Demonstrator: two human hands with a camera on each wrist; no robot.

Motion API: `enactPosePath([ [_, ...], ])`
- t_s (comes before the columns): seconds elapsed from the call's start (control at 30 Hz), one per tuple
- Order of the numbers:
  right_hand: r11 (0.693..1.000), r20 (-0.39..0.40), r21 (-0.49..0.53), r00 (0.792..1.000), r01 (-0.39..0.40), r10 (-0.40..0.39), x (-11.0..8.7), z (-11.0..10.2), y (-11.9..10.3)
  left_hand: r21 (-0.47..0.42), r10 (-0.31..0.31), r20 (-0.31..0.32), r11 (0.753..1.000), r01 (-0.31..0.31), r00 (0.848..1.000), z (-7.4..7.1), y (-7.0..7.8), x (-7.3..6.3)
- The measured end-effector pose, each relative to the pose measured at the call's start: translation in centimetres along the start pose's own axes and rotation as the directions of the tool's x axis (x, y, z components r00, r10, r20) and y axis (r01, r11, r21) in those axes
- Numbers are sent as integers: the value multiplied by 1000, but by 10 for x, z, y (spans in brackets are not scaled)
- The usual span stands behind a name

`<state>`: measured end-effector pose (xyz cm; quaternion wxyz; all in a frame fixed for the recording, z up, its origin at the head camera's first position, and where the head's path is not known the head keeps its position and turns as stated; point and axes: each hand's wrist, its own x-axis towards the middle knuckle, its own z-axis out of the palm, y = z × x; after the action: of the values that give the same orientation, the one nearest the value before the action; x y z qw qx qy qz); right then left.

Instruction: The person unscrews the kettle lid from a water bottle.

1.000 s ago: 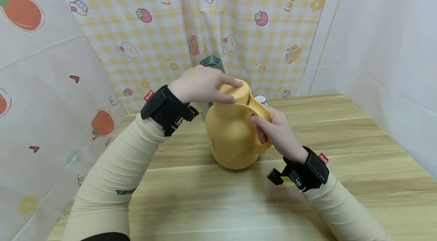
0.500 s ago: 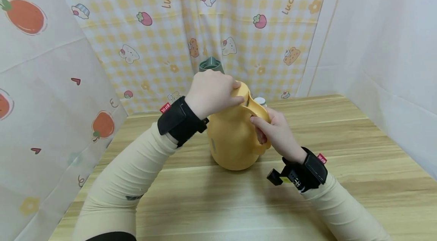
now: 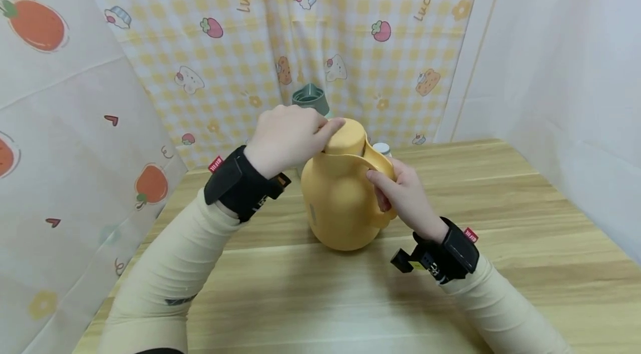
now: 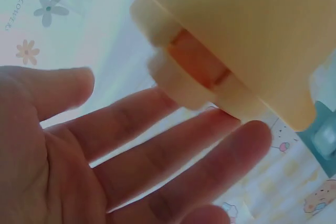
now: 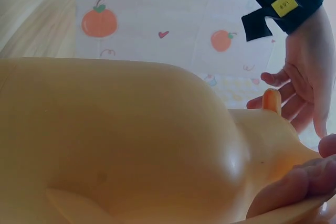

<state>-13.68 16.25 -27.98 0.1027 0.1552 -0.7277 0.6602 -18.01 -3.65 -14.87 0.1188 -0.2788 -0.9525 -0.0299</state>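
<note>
A yellow vacuum jug (image 3: pixel 343 209) stands upright on the wooden table, its round lid (image 3: pixel 349 136) at the top. My right hand (image 3: pixel 407 195) grips the jug's handle, fingers curled round it. Close at the lid's left side is my left hand (image 3: pixel 287 137), back of the hand up. The left wrist view has its fingers (image 4: pixel 157 161) nearly straight, their tips at the lid's edge (image 4: pixel 181 80), while the thumb stands away from it. In the right wrist view the jug's smooth body (image 5: pixel 131 129) fills much of the picture.
Right behind the jug stands a green container (image 3: pixel 310 101) with a spouted top, partly hidden by my left hand. A white-capped item (image 3: pixel 382 148) shows behind the handle. Patterned curtains (image 3: pixel 300 37) close off the back and sides of the table (image 3: pixel 501 220).
My left hand first turned rightward over the lid, then swung back left, its fingers loosening and more of the lid showing. The right hand and the jug stay in place.
</note>
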Motion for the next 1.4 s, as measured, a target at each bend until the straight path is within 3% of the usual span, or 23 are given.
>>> enactPosePath([
  [0.13, 1000, 4, 5, 1000, 2, -2, 1, -1, 0, -34, 23, -33, 999, -24, 999, 0, -4, -7],
  [0.33, 1000, 0, -3, 1000, -2, 2, 1, 0, 2, 19, 95, -125, 995, -93, 988, 8, -2, -19],
  [0.5, 1000, -6, -9, 1000, 6, -6, 1, -1, 1, 70, 175, -247, 984, -162, 953, 14, 4, -28],
  [0.73, 1000, -10, 9, 1000, 0, 0, 1, -1, -2, 145, 260, -365, 964, -221, 894, 20, 19, -36],
  [0.87, 1000, -3, 7, 1000, -1, 1, 1, 0, 0, 161, 253, -378, 965, -206, 891, 23, 23, -38],
  [0.97, 1000, 3, 5, 1000, -7, 7, 1, -1, 2, 138, 241, -365, 969, -204, 899, 22, 22, -37],
  [1.03, 1000, 4, 6, 1000, -13, 13, 1, -2, 2, 95, 249, -369, 969, -230, 895, 22, 20, -36],
  [1.13, 1000, 0, 6, 1000, -17, 17, 1, -3, 1, -18, 242, -419, 961, -274, 875, 28, 13, -36],
  [1.23, 1000, -3, -4, 1000, -11, 11, -1, 0, 1, -186, 179, -480, 936, -299, 859, 43, 1, -41],
  [1.33, 1000, 31, 12, 999, 10, -10, -5, 6, 2, -385, 71, -458, 883, -270, 886, 64, -10, -49],
  [1.4, 999, 76, 39, 997, 22, -25, -9, 11, 1, -507, 16, -406, 828, -240, 914, 78, -15, -54],
])
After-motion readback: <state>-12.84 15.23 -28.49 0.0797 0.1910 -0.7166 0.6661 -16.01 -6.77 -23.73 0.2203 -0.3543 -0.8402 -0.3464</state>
